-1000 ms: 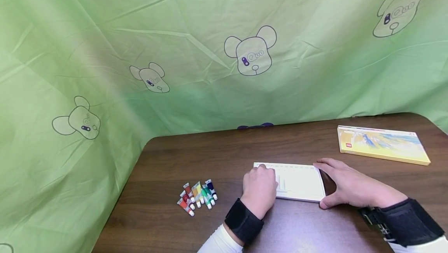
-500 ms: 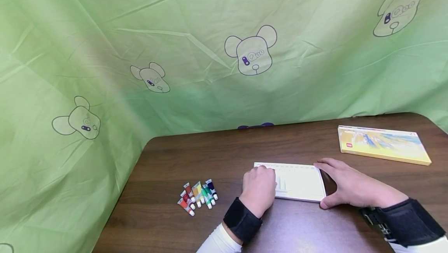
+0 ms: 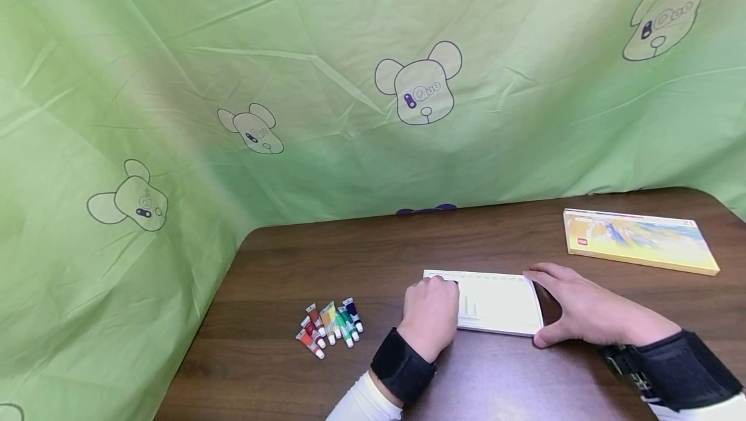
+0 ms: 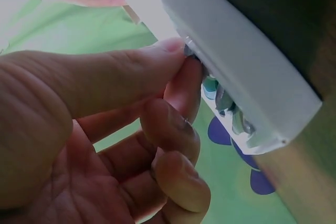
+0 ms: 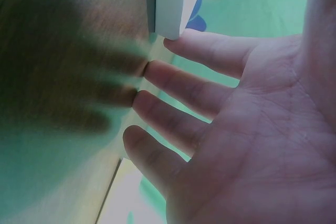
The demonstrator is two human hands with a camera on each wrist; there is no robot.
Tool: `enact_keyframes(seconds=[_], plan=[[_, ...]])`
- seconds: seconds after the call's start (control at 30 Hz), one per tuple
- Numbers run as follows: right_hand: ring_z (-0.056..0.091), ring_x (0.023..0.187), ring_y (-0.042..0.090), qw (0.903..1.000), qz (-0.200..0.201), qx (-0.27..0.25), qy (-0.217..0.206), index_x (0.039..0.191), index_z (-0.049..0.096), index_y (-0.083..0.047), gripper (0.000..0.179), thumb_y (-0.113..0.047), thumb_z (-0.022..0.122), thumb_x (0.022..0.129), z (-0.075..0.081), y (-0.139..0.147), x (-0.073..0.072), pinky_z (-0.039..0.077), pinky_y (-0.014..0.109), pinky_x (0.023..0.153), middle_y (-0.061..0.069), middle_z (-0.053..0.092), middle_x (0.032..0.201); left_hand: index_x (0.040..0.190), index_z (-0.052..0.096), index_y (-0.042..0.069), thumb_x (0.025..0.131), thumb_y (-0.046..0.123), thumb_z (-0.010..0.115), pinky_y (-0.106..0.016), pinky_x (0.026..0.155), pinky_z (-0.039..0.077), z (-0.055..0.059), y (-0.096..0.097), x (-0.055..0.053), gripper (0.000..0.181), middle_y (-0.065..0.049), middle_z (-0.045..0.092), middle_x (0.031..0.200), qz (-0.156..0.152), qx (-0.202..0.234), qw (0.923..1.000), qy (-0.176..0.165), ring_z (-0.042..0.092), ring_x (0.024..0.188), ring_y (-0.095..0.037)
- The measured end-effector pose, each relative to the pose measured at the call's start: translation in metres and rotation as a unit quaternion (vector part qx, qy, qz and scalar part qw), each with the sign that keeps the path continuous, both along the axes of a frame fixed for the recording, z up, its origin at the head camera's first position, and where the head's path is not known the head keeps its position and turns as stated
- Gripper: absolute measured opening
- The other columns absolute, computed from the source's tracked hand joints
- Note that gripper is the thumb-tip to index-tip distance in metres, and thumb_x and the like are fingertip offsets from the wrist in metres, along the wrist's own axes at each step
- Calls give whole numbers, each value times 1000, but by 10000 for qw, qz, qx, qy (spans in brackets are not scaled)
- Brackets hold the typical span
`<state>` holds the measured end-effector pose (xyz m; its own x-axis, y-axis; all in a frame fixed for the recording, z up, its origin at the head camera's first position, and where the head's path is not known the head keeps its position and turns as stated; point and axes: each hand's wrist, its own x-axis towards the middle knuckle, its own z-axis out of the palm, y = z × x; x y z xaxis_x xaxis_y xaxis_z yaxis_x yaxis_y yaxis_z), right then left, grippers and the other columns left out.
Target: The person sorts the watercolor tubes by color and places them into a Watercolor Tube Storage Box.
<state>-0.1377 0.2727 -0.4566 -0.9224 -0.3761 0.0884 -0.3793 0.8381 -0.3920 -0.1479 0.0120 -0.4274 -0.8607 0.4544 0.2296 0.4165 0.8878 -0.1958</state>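
A shallow white paint-box tray point(image 3: 504, 304) with slots lies on the table. Over its left end bends my left hand point(image 3: 431, 314), its thumb and index finger pinching the small grey end of a paint tube point(image 4: 190, 51) at the tray. More tubes, one with a green part point(image 4: 210, 85), sit in the tray beside those fingers. Most of the pinched tube is hidden. At the tray's right end my right hand point(image 3: 583, 307) holds it between thumb at the near corner and index finger at the far corner. The other right fingers stretch out past the tray's edge.
Several loose paint tubes point(image 3: 329, 327) in red, brown, yellow, green and blue lie left of the tray. A flat yellow printed box point(image 3: 638, 239) rests at the back right. Green cloth point(image 3: 326, 168) hangs behind the brown table point(image 3: 291, 252).
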Motion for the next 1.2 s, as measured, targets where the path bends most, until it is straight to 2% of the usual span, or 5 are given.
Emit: enact_keyframes(seconds=[0.2,0.5,0.97,1.07,1.2], plan=[[53,133,51,9999,12,-62,-99,144,54,6,110,-50,96,59,1,1,-1,47,65,103,30,52,148,77,78,22,85,18,78,-32,50,49,1,0,0,9,2,70,74,-7,32,10000,-59,67,67,-14],[55,132,49,10000,30,-4,12,143,56,5,110,-52,97,58,0,1,-1,48,63,102,28,54,146,78,79,22,85,19,79,-32,51,49,0,0,-1,7,2,68,73,23,45,9999,-88,66,65,-15],[53,133,51,9999,48,-49,-79,143,55,6,110,-51,97,59,2,1,-2,47,65,103,30,53,147,80,80,24,86,21,78,-32,53,50,3,-2,-3,7,3,69,78,32,-99,9998,-173,66,68,-14],[53,133,51,9999,52,-77,-116,144,55,6,110,-51,97,59,3,1,-2,47,65,103,30,52,147,81,80,24,87,28,81,-32,53,49,4,-1,-3,7,3,69,78,12,44,9999,-162,67,69,-14],[52,133,52,9998,47,-113,-182,144,54,7,111,-50,97,59,4,2,-2,47,66,103,31,52,147,84,80,21,88,39,82,-31,53,50,3,0,-2,18,4,69,79,7,270,9996,-122,69,71,-14]])
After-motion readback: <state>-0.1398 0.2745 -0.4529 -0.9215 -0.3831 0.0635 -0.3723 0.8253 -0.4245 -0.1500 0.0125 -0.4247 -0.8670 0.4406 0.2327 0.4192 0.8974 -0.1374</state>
